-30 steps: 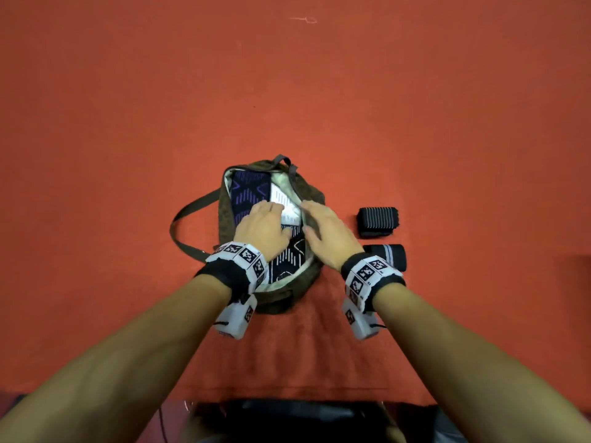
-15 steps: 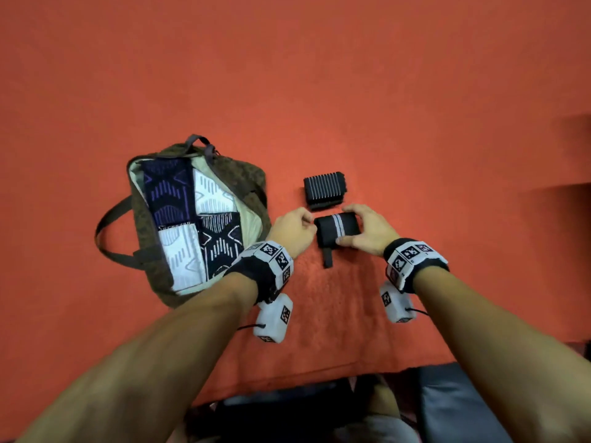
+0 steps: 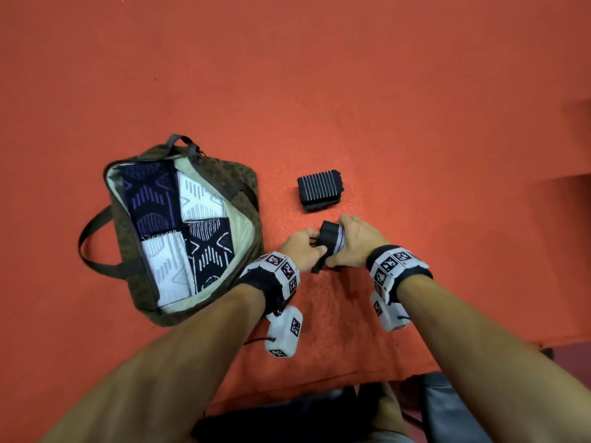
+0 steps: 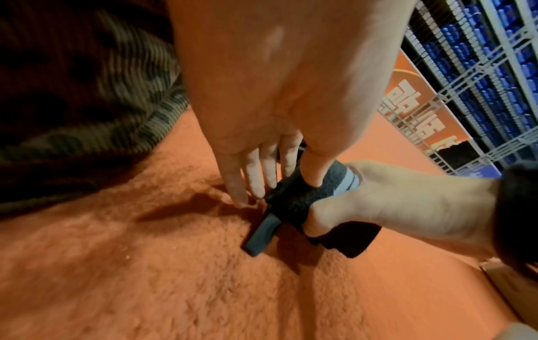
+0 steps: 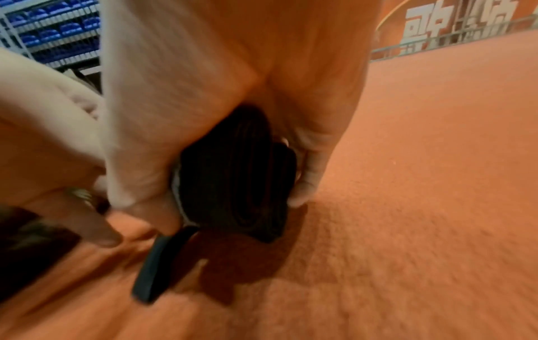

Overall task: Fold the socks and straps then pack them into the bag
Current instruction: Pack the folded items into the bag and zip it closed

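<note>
An olive bag (image 3: pixel 243 183) lies unzipped at the left with several folded patterned socks (image 3: pixel 150 196) packed flat inside. A black rolled strap (image 3: pixel 331 238) with a grey stripe is held just above the red cloth, right of the bag. My right hand (image 3: pixel 343 243) grips the roll (image 5: pixel 232 170) around its side. My left hand (image 3: pixel 315 247) pinches the roll's other end (image 4: pixel 302 195), thumb on top. The strap's loose tail (image 4: pixel 263 234) hangs down to the cloth. A second, ribbed black folded strap (image 3: pixel 319 190) lies just beyond my hands.
Red fuzzy cloth (image 3: pixel 351 91) covers the whole work surface; its near edge (image 3: pixel 319 388) runs just below my wrists. The bag's dark carry handle (image 3: pixel 92 247) loops out to the left. Shelving with blue items (image 4: pixel 480 57) stands in the background.
Both hands left the bag's opening and moved right to the rolled strap. They now hold it raised off the cloth, tilted, with its tail hanging.
</note>
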Demonstrator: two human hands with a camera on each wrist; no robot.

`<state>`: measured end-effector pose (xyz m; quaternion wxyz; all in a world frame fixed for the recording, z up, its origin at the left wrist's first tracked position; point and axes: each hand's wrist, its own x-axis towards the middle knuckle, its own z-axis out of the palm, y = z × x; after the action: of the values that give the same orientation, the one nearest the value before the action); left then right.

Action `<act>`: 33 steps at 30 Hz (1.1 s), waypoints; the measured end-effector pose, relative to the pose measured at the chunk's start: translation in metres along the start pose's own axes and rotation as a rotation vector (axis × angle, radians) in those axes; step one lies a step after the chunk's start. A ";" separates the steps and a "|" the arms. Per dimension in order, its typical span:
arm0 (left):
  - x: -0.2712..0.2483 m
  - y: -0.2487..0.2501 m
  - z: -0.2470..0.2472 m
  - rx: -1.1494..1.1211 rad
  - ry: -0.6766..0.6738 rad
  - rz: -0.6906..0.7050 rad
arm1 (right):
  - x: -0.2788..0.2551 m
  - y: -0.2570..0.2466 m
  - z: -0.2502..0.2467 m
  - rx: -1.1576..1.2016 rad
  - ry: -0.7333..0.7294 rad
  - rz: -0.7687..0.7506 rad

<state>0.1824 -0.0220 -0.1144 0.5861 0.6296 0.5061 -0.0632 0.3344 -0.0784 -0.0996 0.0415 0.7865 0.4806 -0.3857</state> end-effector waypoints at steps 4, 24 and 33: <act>-0.028 0.021 -0.029 -0.213 0.210 0.178 | -0.033 -0.014 -0.010 0.814 0.191 0.073; -0.112 -0.044 -0.240 -0.723 0.551 -0.054 | -0.035 -0.283 -0.018 1.311 -0.113 -0.066; -0.084 -0.056 -0.260 -0.324 0.617 0.034 | 0.018 -0.270 -0.015 1.191 -0.067 0.141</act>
<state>-0.0311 0.1280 -0.0164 0.4988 0.5259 0.6525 0.2211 0.1345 0.0858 -0.0179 -0.3655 0.6918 0.1271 -0.6097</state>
